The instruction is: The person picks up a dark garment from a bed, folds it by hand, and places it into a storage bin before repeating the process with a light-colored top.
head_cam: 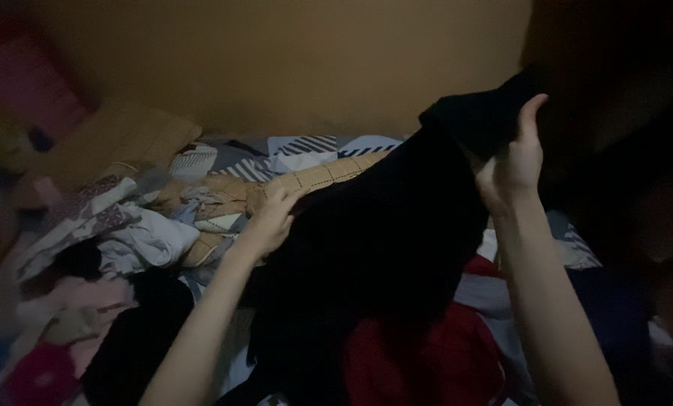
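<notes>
A large black garment (385,233) hangs stretched between my two hands over a bed. My left hand (271,219) grips its lower left edge, close to a tan checked cloth (317,177). My right hand (515,162) is raised higher at the right and pinches the garment's upper corner, thumb pointing up. The black cloth drapes down toward me and covers part of a red garment (426,361) lying below it.
A heap of mixed clothes (118,233), white, pink and patterned, lies at the left. A striped bedsheet (306,150) shows behind, below an ochre wall (291,60). A flat cardboard-like piece (118,139) leans at the back left. The room is dim.
</notes>
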